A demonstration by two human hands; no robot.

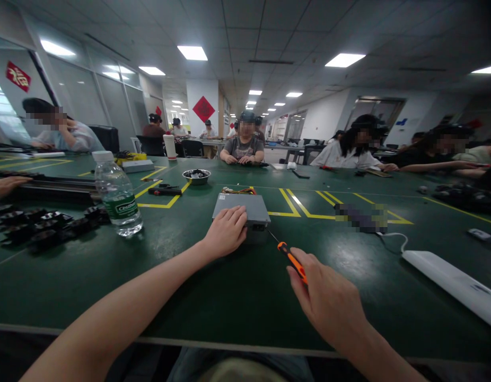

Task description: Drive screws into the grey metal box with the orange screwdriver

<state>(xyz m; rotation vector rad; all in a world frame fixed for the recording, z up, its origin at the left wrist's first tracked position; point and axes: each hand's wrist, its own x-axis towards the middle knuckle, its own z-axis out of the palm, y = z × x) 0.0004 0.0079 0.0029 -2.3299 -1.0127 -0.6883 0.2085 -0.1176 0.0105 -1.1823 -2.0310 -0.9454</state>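
Observation:
A grey metal power supply unit (251,208) lies on the green table straight ahead, with coloured wires (238,191) at its far side and a socket on its near right face. My left hand (226,229) rests on its top left part, fingers stretched over the lid and the thumb by the near edge. Closed around an orange and black screwdriver (284,248), my right hand (327,289) is at the near right of the unit. The thin shaft points at the unit's right corner; whether the tip touches it I cannot tell.
Left of me stand a water bottle (117,196) and a pile of black parts (46,225). Farther back are a metal bowl (196,177) and a black tool (165,190). A white power strip (452,284) lies at the right. Several people sit around the table.

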